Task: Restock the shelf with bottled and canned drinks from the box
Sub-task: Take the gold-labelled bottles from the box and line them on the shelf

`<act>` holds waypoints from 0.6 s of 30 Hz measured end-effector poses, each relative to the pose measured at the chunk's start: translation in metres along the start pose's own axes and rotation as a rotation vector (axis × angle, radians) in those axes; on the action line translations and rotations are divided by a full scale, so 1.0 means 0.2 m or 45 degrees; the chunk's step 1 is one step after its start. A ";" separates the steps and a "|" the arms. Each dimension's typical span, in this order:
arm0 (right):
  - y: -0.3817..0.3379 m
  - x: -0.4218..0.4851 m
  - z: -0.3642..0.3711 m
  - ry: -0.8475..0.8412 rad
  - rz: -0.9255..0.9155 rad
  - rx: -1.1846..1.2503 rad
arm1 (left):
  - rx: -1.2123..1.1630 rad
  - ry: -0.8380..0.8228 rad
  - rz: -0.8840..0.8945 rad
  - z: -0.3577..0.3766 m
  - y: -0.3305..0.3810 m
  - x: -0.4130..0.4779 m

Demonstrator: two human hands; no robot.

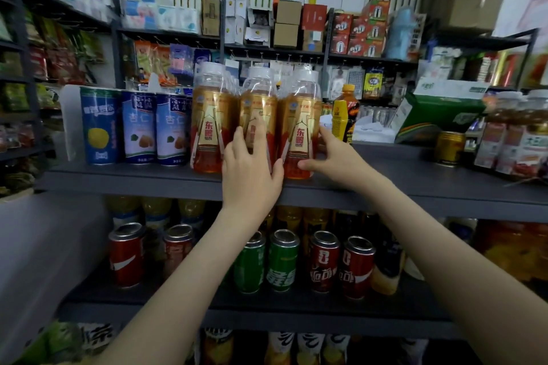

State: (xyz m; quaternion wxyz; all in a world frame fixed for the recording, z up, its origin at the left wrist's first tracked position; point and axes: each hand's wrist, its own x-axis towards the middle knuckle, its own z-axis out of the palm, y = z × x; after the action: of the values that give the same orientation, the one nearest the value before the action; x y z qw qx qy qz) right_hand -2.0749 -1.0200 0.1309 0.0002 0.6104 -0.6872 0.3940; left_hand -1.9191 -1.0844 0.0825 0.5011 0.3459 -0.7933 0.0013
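A: On the grey shelf (415, 184) across the middle of the view, what is shown?

B: Three clear bottles of amber drink, white-capped and wrapped in gold-and-red labels, are set upright side by side near the shelf's front edge: a left bottle (212, 115), a middle bottle (257, 92) and a right bottle (299, 109). More white caps are glimpsed behind them.

A: How are the hands placed?

B: The left hand (252, 169) is laid on the front of the middle bottle. Its grip is spread, with the fingers pointed up the label and the thumb stretched toward the right bottle. The right bottle is held low down by the right hand (335, 154). That grip is wrapped round it, thumb at the front, fingers round the right side.

A: What else is seen?

B: Three blue cans (139, 127) are stood just left of the bottles. A gold can (449, 147) is placed well to the right on the same shelf. On the lower shelf (296, 308), red cans (323, 264) and green cans (283, 261) are ranged upright.
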 end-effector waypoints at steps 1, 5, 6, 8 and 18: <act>0.02 -0.05 -0.01 0.043 -0.036 -0.153 | -0.045 0.061 0.051 0.01 0.04 -0.06; 0.15 -0.36 -0.08 0.296 -0.200 -0.401 | -0.305 0.165 0.304 0.18 0.27 -0.36; 0.21 -0.47 -0.10 0.346 -0.221 -0.412 | -0.351 0.128 0.343 0.24 0.34 -0.45; 0.32 -0.70 -0.15 0.430 -0.237 -0.466 | -0.472 -0.027 0.378 0.35 0.48 -0.62; 1.32 -2.21 -0.51 0.318 0.577 -0.535 | -0.572 -1.381 0.527 0.96 1.46 -1.55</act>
State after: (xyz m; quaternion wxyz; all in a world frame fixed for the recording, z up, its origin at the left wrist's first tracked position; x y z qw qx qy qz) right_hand -2.2331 -0.6095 -0.1539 0.1226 0.3758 -0.8663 0.3055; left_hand -2.1510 -0.7597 -0.1597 0.0766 0.0224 -0.9664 -0.2443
